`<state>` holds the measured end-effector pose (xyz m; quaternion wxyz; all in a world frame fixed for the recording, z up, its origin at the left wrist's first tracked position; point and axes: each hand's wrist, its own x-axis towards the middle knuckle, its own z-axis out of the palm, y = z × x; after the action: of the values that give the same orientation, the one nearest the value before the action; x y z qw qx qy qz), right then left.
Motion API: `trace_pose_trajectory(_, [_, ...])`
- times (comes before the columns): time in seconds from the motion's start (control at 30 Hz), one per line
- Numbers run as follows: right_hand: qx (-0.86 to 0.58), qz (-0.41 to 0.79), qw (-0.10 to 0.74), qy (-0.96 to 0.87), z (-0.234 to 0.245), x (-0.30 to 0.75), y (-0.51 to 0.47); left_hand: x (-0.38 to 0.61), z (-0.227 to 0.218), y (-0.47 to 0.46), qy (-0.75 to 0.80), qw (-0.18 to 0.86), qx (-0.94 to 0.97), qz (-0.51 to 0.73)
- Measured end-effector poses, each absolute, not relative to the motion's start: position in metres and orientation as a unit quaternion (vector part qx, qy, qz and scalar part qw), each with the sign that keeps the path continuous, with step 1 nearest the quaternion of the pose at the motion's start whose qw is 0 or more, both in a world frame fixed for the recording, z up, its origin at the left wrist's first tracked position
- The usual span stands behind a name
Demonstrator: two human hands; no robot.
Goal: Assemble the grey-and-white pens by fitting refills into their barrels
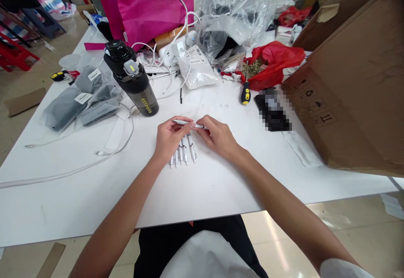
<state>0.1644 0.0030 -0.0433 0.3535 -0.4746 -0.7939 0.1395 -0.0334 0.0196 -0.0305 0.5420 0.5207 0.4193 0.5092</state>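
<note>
Holding a white pen (189,123) crosswise in front of you, you grip it closed between both hands: your left hand (169,137) wraps its left end, and your right hand (217,137) pinches its right end. Just below them, at your 6 o'clock, a row of similar white pens (183,152) lies side by side on the white table (78,202), partly under your left hand. From your hands, a black water bottle (134,86) lies at 10 o'clock, and grey packets (65,109) sit at 9 o'clock. A white cable (63,173) trails toward 8 o'clock. A power strip (176,51) stands at 12 o'clock, a yellow-and-black screwdriver (245,93) at 2 o'clock, beside a red plastic bag (271,65), and a cardboard box (347,93) looms at 3 o'clock.
</note>
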Motion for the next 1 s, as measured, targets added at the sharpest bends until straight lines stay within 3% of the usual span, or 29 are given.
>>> trace_pose_trajectory(0.27, [-0.464,0.200,0.373,-0.778,-0.0434,0.1639,0.0029,-0.0343,-0.0309,0.0206,0.422,0.538,0.519,0.512])
trace_pose_trajectory(0.53, [-0.458,0.176,0.378,-0.785,-0.0418,0.1635,0.0033,-0.0345,-0.0330,0.0213,0.430,0.530,0.523,0.510])
trace_pose_trajectory(0.7, [-0.472,0.156,0.336,-0.800,-0.0414,0.1633,0.0026,-0.0343,-0.0335,0.0216,0.432,0.535,0.521,0.506])
trace_pose_trajectory(1.0, [-0.464,0.160,0.366,-0.791,-0.0423,0.1622,0.0028,-0.0339,-0.0344,0.0212,0.427,0.536,0.521,0.509])
